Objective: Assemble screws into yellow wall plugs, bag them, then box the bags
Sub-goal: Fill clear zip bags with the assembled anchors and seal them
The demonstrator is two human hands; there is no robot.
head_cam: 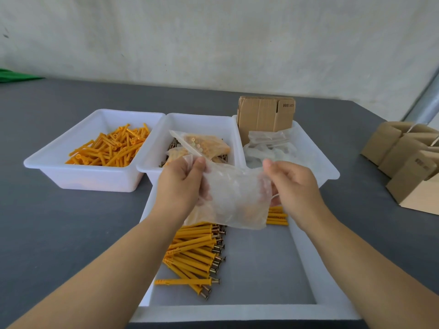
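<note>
Overhead, both hands pinch a clear bag above the grey table.

The near tray's right half lies bare; assembled plugs crowd its left.

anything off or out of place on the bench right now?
One oddity: filled bags sit in the middle bin, on top of the loose screws, instead of boxed. Otherwise tidy. Both hands, left hand and right hand, hold an empty bag over the tray; nothing spilled.
</note>
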